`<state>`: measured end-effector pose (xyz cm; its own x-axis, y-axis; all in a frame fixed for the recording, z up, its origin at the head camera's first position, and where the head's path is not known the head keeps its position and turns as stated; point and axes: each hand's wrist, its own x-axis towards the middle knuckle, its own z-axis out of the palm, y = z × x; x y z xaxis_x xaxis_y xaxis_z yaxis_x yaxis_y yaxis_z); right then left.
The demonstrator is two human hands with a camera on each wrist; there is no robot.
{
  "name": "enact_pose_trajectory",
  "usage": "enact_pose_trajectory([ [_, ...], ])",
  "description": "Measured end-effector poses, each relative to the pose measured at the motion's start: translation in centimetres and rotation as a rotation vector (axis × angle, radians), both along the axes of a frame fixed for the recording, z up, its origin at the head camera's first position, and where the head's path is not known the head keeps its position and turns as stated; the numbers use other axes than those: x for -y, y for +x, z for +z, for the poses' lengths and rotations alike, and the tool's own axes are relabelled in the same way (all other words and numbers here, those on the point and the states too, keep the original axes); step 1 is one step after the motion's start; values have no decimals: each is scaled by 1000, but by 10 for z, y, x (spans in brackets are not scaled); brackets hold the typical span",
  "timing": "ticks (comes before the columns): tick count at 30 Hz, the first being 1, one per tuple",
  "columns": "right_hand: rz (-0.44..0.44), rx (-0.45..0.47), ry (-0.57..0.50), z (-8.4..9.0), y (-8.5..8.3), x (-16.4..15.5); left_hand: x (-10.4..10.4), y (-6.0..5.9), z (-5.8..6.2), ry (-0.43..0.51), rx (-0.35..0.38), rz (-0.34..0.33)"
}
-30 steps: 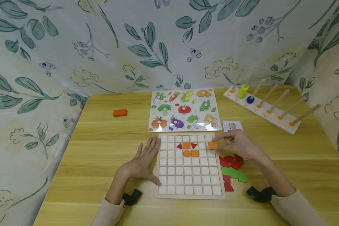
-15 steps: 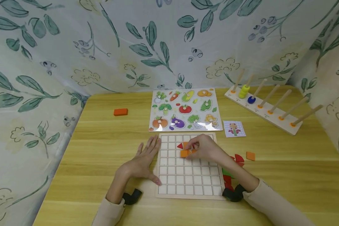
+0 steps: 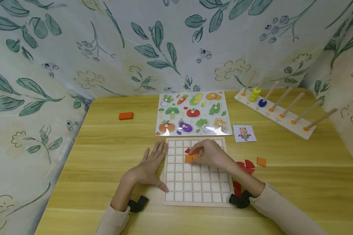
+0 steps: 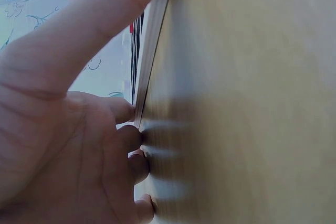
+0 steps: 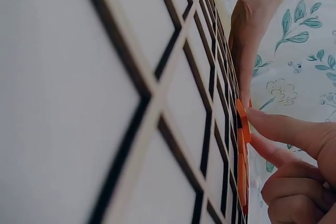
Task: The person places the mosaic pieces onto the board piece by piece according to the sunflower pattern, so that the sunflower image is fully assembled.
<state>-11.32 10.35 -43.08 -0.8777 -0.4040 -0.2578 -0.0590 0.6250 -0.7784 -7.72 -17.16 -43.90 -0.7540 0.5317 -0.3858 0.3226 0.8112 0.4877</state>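
Observation:
A white grid board lies on the wooden table. My left hand rests flat against its left edge, and the left wrist view shows my fingers touching the rim. My right hand reaches over the upper middle cells, with the fingertips holding an orange square tile. In the right wrist view my fingertips sit on that tile above the grid. A red triangle and another orange piece lie just behind it.
Loose red pieces and an orange square lie right of the board. Behind it are a vegetable puzzle, a small pattern card, a wooden peg rack with yellow and blue rings, and an orange block.
My right hand moved left from the board's right column to its upper middle, taking an orange tile along. My left hand stayed put.

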Motion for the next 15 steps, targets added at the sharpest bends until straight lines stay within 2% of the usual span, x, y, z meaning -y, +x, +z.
enact_pose_trajectory([
  [6,34,35,-77,-3,-2,-2,0,0,0,-6,-1,4],
  [15,68,42,-67,-3,-4,1,0,0,2,3,5,9],
])
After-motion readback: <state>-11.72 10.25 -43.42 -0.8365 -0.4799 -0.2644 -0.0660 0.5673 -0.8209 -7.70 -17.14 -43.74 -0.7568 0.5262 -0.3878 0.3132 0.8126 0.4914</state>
